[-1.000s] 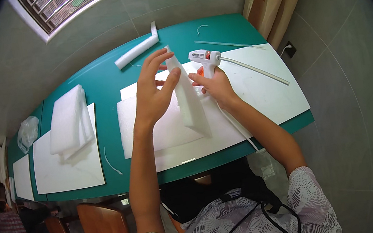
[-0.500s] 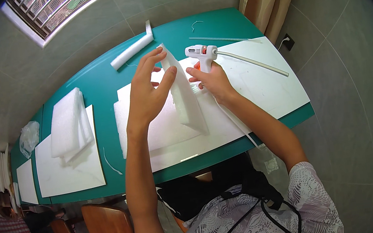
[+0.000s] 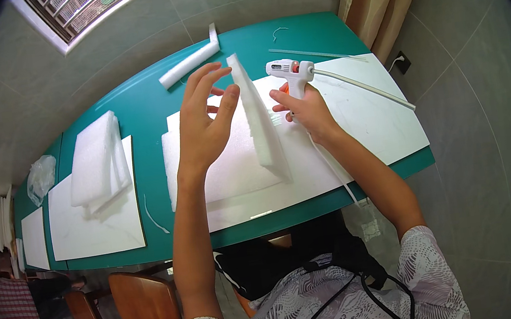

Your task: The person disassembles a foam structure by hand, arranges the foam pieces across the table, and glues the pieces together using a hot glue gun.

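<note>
A white glue gun (image 3: pixel 296 76) is gripped in my right hand (image 3: pixel 315 113), its nozzle toward the left and a long glue stick (image 3: pixel 365 89) jutting out behind. Upright on its edge, a white foam strip (image 3: pixel 254 111) stands along the right side of a flat foam sheet (image 3: pixel 236 162). My left hand (image 3: pixel 204 124) is beside the strip's left face, fingers curved and apart. An index fingertip is close to the strip's far end; whether it touches is hard to tell. Under the foam sheet lies a large white board (image 3: pixel 354 127).
An angled foam piece (image 3: pixel 191 63) and a loose glue stick (image 3: pixel 313 55) lie at the table's far side. Folded foam (image 3: pixel 94 158) rests on another board (image 3: pixel 97 235) at left, near a clear plastic bag (image 3: pixel 42 180). The gun's cord (image 3: pixel 334 171) trails over the near edge. Someone in a checked shirt (image 3: pixel 8 302) is at lower left.
My left hand's fingers have loosened from the foam strip's far end, and the strip stands more upright. The glue gun has shifted slightly right; the whole view has shifted a little.
</note>
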Available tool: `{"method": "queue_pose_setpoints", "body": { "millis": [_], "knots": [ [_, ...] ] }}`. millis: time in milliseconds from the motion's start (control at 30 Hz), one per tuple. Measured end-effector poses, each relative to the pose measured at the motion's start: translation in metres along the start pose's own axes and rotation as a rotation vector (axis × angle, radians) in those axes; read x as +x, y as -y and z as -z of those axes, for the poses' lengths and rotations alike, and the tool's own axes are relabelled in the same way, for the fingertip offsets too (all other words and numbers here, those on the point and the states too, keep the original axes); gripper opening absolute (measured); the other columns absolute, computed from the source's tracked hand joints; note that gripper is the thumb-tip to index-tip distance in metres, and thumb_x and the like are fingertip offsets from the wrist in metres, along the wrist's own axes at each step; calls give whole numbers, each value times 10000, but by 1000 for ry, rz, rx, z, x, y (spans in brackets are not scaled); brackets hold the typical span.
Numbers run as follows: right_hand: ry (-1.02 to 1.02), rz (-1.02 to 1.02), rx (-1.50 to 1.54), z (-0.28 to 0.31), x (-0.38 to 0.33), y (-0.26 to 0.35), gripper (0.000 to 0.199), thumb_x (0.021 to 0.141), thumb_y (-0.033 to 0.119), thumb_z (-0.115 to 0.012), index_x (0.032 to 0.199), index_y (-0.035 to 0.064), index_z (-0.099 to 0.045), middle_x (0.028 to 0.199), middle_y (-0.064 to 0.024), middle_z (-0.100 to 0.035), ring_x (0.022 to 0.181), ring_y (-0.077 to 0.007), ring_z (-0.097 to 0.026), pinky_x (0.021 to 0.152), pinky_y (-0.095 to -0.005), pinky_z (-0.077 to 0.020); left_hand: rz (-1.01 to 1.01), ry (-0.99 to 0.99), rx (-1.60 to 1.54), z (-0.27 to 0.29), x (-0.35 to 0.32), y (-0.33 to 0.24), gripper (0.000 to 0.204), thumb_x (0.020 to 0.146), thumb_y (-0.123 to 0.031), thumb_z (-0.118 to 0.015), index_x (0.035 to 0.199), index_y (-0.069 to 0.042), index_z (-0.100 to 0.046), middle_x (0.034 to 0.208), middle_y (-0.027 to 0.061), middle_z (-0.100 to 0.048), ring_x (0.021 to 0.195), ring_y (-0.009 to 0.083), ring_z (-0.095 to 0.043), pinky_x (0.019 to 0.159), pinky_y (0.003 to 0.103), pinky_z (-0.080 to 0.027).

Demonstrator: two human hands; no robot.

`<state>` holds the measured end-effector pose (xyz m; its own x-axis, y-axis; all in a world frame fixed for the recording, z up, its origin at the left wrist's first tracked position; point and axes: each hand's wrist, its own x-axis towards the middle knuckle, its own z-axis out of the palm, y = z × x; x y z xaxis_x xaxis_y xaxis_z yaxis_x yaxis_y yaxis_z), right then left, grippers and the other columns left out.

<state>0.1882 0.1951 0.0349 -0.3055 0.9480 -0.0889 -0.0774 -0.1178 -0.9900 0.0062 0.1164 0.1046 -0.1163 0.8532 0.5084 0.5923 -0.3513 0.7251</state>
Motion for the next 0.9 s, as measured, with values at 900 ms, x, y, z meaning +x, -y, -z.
{"method": "queue_pose_setpoints", "body": {
  "millis": [900],
  "knots": [
    [-97, 89, -35, 28, -7, 4, 381, 876, 320, -695, 1073, 39, -532, 911, -39, -564, 795, -113, -574, 560, -209, -419, 214, -204, -88, 64, -58, 58, 190, 809, -6, -716, 989, 2, -655, 814, 29, -641, 768, 85, -611, 745, 231, -524]
  ]
}}
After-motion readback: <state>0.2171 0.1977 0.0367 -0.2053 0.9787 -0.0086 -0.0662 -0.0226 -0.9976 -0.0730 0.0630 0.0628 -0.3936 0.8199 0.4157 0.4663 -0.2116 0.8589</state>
